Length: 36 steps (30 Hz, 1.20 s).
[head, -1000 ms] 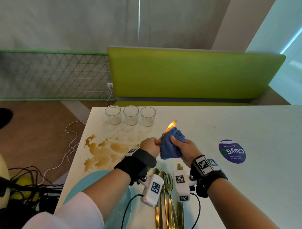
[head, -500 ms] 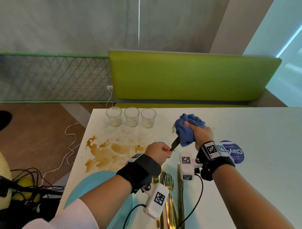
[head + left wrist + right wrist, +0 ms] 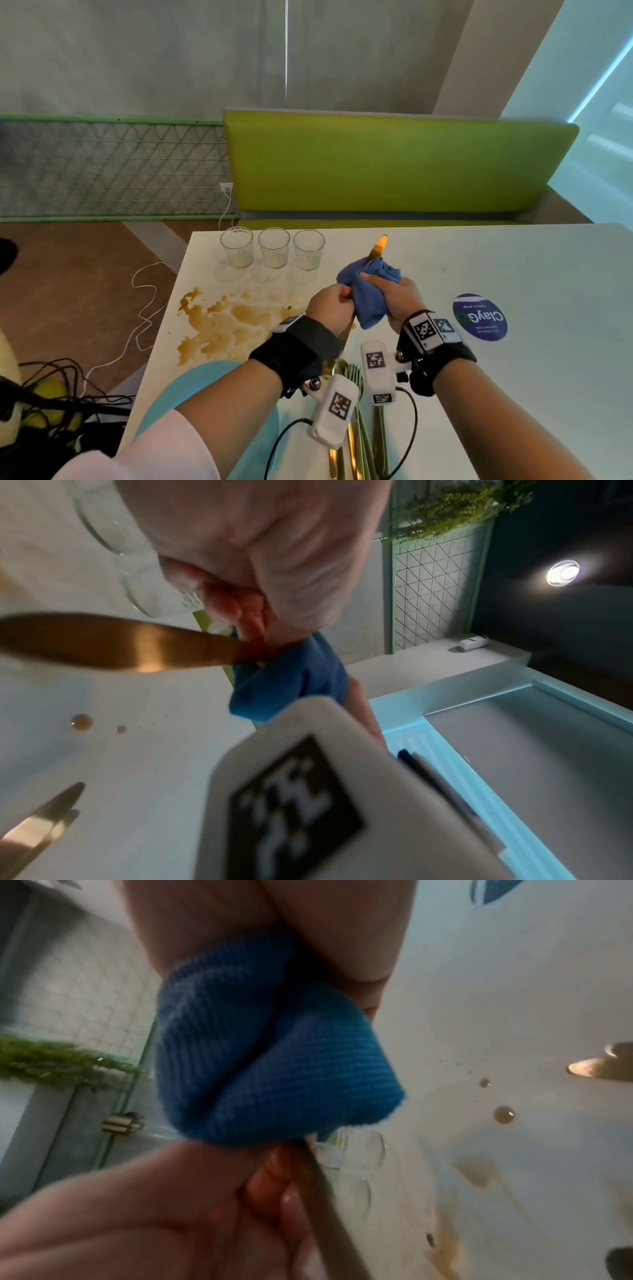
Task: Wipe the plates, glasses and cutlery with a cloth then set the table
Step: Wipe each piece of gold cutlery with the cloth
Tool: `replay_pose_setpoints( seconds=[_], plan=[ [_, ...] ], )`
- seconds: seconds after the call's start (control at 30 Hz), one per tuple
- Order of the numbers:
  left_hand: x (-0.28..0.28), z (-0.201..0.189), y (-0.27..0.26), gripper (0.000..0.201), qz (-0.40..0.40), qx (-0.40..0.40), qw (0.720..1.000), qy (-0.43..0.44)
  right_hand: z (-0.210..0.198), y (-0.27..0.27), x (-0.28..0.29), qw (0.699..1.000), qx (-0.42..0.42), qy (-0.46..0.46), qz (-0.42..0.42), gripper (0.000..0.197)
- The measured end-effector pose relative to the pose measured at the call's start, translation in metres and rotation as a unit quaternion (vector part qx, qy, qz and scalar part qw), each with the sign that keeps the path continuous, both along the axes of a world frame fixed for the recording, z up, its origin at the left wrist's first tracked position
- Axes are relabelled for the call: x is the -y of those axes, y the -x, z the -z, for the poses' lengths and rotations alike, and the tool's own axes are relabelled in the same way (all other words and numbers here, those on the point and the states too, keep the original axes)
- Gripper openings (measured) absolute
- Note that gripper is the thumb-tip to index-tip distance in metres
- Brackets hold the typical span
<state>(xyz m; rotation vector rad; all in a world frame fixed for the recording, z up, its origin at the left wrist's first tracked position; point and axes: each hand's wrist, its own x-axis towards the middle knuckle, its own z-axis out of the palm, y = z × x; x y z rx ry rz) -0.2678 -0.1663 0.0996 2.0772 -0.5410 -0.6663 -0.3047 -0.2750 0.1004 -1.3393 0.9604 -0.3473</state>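
Note:
My left hand grips the handle of a gold knife, whose blade tip sticks out above a bunched blue cloth. My right hand holds that cloth wrapped round the blade, close against the left hand. In the left wrist view the knife's handle end juts out below my fist, with the cloth behind. The right wrist view shows the cloth squeezed over the knife shaft. Three empty glasses stand in a row at the table's far left. More gold cutlery lies under my wrists beside a light blue plate.
A brown spill spreads over the white table left of my hands. A round blue sticker lies to the right. A green bench runs behind the table. Cables trail on the floor at the left.
My right hand slid the cloth up the blade and away from the left hand, then back down against it, so the blade tip shows above the cloth again.

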Motion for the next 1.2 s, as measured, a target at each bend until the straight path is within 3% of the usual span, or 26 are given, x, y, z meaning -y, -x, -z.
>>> replay_pose_setpoints(
  seconds=[0.1, 0.17, 0.27, 0.37, 0.43, 0.5, 0.57, 0.73, 0.87, 0.97, 1.07, 1.2],
  plan=[
    [-0.008, 0.007, 0.004, 0.014, -0.007, -0.096, 0.994, 0.051, -0.013, -0.003, 0.012, 0.999, 0.03, -0.024, 0.021, 0.007],
    [-0.02, 0.017, 0.005, 0.022, 0.018, -0.118, 0.992, 0.036, -0.021, -0.001, 0.022, 0.995, 0.07, -0.057, 0.052, 0.023],
    [-0.033, 0.026, 0.01, 0.032, 0.053, -0.121, 0.991, 0.029, -0.023, 0.003, 0.028, 0.992, 0.087, -0.059, 0.074, 0.007],
    [-0.034, 0.026, 0.015, 0.034, 0.031, -0.083, 0.996, 0.027, -0.016, 0.006, 0.021, 0.993, 0.079, -0.054, 0.068, 0.006],
    [-0.031, 0.023, 0.014, 0.035, -0.004, -0.072, 0.997, 0.041, -0.005, 0.005, 0.009, 0.998, 0.027, -0.059, 0.027, 0.013],
    [-0.024, 0.022, 0.013, 0.029, -0.01, -0.044, 0.999, 0.027, 0.007, 0.008, -0.01, 0.999, -0.007, -0.036, -0.01, 0.008],
    [-0.021, 0.024, 0.015, 0.026, -0.01, -0.025, 1.0, 0.003, 0.019, 0.016, -0.02, 0.999, -0.025, -0.006, -0.019, 0.022],
    [-0.029, 0.036, 0.015, 0.025, 0.076, -0.042, 0.994, -0.068, 0.018, 0.042, -0.012, 0.992, -0.088, 0.014, -0.087, 0.017],
    [-0.024, 0.026, -0.005, 0.023, 0.005, -0.016, 0.999, -0.037, 0.023, 0.062, -0.006, 0.983, -0.127, 0.057, -0.121, 0.014],
    [-0.006, 0.022, -0.004, 0.026, 0.017, -0.072, 0.997, 0.008, 0.028, 0.073, -0.013, 0.97, -0.163, 0.087, -0.159, 0.013],
    [0.008, 0.026, 0.007, 0.032, 0.015, -0.091, 0.996, -0.003, 0.03, 0.081, -0.021, 0.961, -0.18, 0.107, -0.179, 0.019],
    [0.019, 0.035, 0.025, 0.033, -0.021, -0.13, 0.991, 0.006, 0.017, 0.097, -0.022, 0.934, -0.238, 0.155, -0.216, 0.013]
  ],
)
